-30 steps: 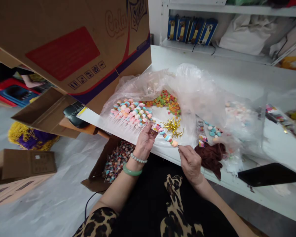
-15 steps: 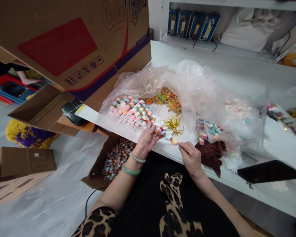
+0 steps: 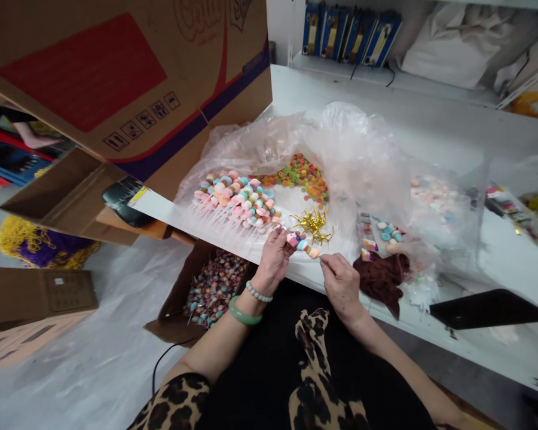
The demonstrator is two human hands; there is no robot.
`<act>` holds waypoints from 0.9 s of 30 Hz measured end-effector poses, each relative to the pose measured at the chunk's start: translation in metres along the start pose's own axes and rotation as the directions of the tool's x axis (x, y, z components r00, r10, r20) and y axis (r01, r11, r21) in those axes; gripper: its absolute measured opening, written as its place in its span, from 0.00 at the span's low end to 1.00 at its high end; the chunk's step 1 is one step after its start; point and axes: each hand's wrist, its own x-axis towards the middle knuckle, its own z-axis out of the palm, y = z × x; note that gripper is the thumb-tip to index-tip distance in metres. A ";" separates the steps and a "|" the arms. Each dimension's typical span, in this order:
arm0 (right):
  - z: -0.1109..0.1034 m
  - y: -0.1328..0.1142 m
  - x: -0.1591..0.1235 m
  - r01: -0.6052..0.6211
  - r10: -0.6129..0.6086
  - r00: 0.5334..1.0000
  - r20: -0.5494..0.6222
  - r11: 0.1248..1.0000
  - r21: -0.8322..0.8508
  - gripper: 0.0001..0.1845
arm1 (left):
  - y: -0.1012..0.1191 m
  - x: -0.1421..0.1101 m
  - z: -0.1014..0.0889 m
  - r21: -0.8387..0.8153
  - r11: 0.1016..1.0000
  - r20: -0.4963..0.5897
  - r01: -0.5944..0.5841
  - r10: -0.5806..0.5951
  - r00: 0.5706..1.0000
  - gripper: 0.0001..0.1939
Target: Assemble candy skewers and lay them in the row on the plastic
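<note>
My left hand [image 3: 272, 258], with a bead bracelet and a green bangle on its wrist, is closed on a candy skewer [image 3: 307, 247]. A small printed pink-and-blue piece [image 3: 292, 239] shows at its fingertips. My right hand [image 3: 341, 282] pinches the skewer's near right end; whether its fingers grip a stick or clear wrap is too small to tell. Beyond my left hand lie several finished-looking candy skewers [image 3: 235, 197] in a row, white sticks toward me. Gold twist ties [image 3: 314, 224] lie just past the held skewer, and ring-shaped gummies [image 3: 302, 174] are heaped behind them.
A large cardboard carton [image 3: 161, 77] stands at the left of the white table [image 3: 430, 125]. Clear plastic bags [image 3: 358, 149] cover the middle. Right of my hands are a brown cloth [image 3: 381, 280] and a black phone [image 3: 488, 309]. A box of wrapped candies [image 3: 215, 286] sits below the table edge.
My left hand has moved slightly right and closer to my right hand, covering more of the skewer. The right hand has shifted a little left. The view has moved slightly.
</note>
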 end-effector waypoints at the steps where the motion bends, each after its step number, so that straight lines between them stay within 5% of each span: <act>1: 0.001 -0.001 0.001 0.002 -0.002 1.000 -0.002 1.000 -0.022 0.11 | -0.003 0.000 0.000 0.007 1.000 -0.011 -0.016 0.016 1.000 0.16; 9: 0.016 0.002 0.001 -0.061 0.060 0.998 0.036 0.998 0.033 0.11 | 0.003 0.007 -0.002 -0.022 1.000 -0.030 -0.012 0.011 0.999 0.16; 15: 0.030 0.004 0.006 -0.311 0.281 0.949 0.140 0.899 0.309 0.08 | -0.002 0.006 -0.005 0.041 0.999 -0.020 -0.014 0.015 1.000 0.15; 17: 0.036 0.002 0.009 -0.468 0.403 0.884 0.239 0.755 0.459 0.06 | -0.006 0.007 -0.006 0.048 0.998 -0.028 -0.027 0.029 0.999 0.15; 20: 0.044 0.001 0.013 -0.710 0.485 0.692 0.534 0.329 0.622 0.06 | -0.006 0.011 -0.009 0.011 1.000 -0.050 -0.022 0.023 0.999 0.14; 23: 0.045 0.003 0.014 -0.812 0.335 0.515 0.789 -0.106 0.575 0.12 | -0.001 0.016 -0.015 -0.051 0.998 -0.062 0.027 -0.031 0.998 0.14; 27: 0.041 0.008 0.016 -0.803 0.168 0.441 0.882 -0.364 0.471 0.13 | 0.007 0.018 -0.023 -0.023 0.997 -0.049 0.067 -0.068 0.996 0.15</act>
